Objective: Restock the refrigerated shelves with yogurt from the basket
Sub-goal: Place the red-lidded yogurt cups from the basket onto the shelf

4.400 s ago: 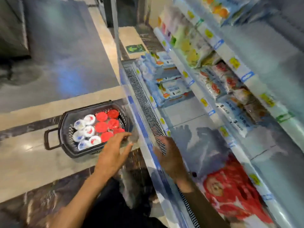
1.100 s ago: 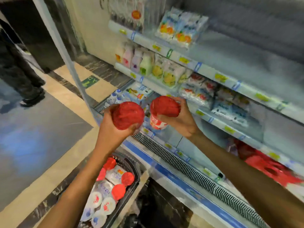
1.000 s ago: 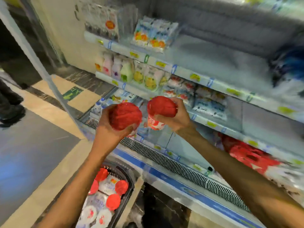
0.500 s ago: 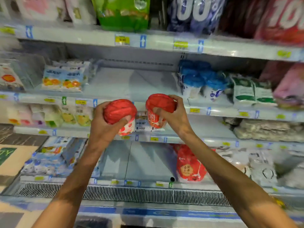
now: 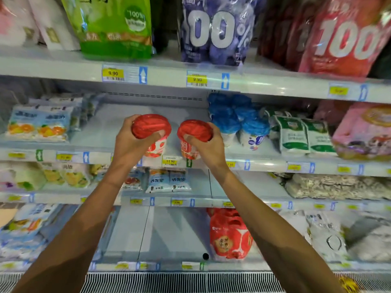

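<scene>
In front of the second shelf [image 5: 99, 134] from the top, both hands are raised level w/ its bare middle stretch. L hand [image 5: 129, 145] grips a red-lidded yogurt cup [image 5: 151, 125] from above & behind, fingers curled round the lid rim, thumb laid across the lid's front. R hand [image 5: 209, 149] grips a second red-lidded cup [image 5: 195, 130] the same way. The two cups hang side by side, near each other but apart, tops tipped a bit toward the camera. Both are in the air just at the shelf's front edge, over the 11.90 price tag [image 5: 170, 161], not yet set down. The basket isn't in view.

Prob. reason for the hold: gripping at the lid leaves the cup bottoms free, so each can go straight down onto the shelf w/o a regrip, and two cups per trip saves reaching.

Round about: the blue-lidded cups [image 5: 240, 121] stand just right of the R hand, several rows deep; can't tell if stacked. Past them are green-and-white pouches [image 5: 296, 134]. Well to the left lie orange fruit packs [image 5: 38, 126]. The shelf above carries a green bag [image 5: 114, 26] & a purple bag [image 5: 213, 28]; its underside caps headroom.

In the way: nothing sits in the gap itself, but the blue-lidded cups are tight to the R knuckles, so that cup likely needs to go in left of them w/ care.
</scene>
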